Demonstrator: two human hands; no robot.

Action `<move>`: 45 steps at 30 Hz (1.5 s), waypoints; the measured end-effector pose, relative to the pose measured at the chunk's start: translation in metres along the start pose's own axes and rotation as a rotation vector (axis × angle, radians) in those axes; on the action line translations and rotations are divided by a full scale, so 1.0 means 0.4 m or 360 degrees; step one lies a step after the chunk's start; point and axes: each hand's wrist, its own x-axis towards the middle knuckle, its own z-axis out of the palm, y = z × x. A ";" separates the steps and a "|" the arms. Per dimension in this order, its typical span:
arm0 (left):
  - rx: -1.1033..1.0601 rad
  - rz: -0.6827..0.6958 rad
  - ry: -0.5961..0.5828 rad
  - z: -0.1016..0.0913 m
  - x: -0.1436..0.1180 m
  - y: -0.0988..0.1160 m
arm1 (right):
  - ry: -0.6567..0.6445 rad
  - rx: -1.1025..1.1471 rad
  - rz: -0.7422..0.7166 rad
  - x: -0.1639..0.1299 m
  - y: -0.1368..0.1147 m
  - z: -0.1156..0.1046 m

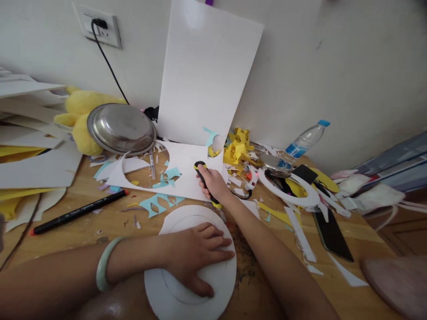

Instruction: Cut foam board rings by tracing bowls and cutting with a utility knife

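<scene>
My left hand (pixel 200 255) lies flat with fingers spread on a white rounded piece of board (pixel 156 293), which has a circle drawn on it in a thin line. A pale green bangle (pixel 105 264) is round the left wrist. My right hand (pixel 213 182) is closed round a black and yellow utility knife (pixel 201 169). The knife's lower end points toward the right upper edge of the rounded board; I cannot tell whether its blade touches it. Behind the hand lies a white board with round cut-outs (pixel 187 155).
A black marker (pixel 80 212) lies at left, near stacked boards (pixel 33 169). Behind are a metal basin (pixel 122 126), a yellow plush toy (pixel 83 100) and a leaning white panel (pixel 210 66). Paper scraps, a white ring (pixel 290 198), a water bottle (pixel 307 140) and a phone (pixel 333 235) lie right.
</scene>
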 end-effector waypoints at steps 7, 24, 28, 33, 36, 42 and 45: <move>-0.0008 -0.0032 -0.0042 -0.004 0.002 0.003 | 0.0008 0.0032 0.0022 0.000 -0.002 0.000; -0.0009 -0.0034 -0.0027 0.001 0.002 0.002 | -0.0020 0.0018 0.0063 0.004 -0.004 0.003; -0.0014 -0.0040 -0.0025 0.004 0.002 0.000 | -0.0012 0.0000 0.0060 0.006 0.000 0.000; 0.0003 -0.0038 -0.0037 0.010 0.002 0.000 | 0.0071 -0.0025 -0.0128 0.034 -0.013 0.006; -0.0008 -0.0036 -0.0035 0.012 0.000 0.000 | 0.0129 -0.0092 -0.0298 0.065 -0.022 0.026; -0.0030 -0.0066 -0.0062 0.006 -0.002 0.003 | 0.0072 -0.0111 -0.0408 0.051 -0.059 0.024; -0.0020 -0.0109 -0.0068 0.008 -0.004 0.008 | 0.0106 -0.0212 -0.0579 -0.013 -0.099 -0.035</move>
